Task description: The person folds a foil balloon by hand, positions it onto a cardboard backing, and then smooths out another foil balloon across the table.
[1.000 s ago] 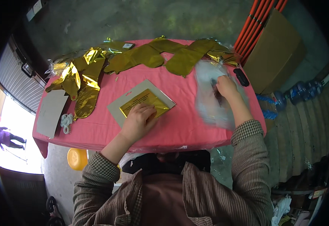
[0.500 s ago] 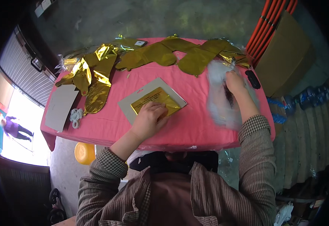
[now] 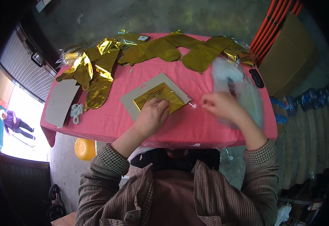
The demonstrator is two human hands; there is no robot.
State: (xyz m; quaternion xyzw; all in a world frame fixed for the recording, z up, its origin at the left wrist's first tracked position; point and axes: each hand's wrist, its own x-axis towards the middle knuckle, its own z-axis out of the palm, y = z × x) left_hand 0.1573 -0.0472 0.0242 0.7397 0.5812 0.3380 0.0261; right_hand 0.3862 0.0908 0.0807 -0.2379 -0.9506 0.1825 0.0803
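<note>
My left hand (image 3: 153, 115) lies with curled fingers on a folded gold foil balloon (image 3: 164, 91), pressing it against a grey cardboard sheet (image 3: 135, 93) with a hang slot. Beyond the card's right corner is a small whitish piece (image 3: 193, 106), too blurred to name. Just right of it, my right hand (image 3: 224, 108) hovers with its fingertips pinched together; whatever they hold, if anything, cannot be made out. Behind that hand, a clear plastic bag (image 3: 228, 71) with dark print lies on the pink tablecloth (image 3: 187, 130).
Flat gold foil balloons (image 3: 153, 51) spread along the far side. At the left are another grey card (image 3: 61, 103) and a coil of white ribbon (image 3: 76, 112). A black tool-like object (image 3: 256, 78) sits by the right edge. A person (image 3: 15, 122) stands in the doorway.
My right hand has come away from the top of the plastic bag, moving left and nearer to me beside the card. The left hand stays on the foil balloon.
</note>
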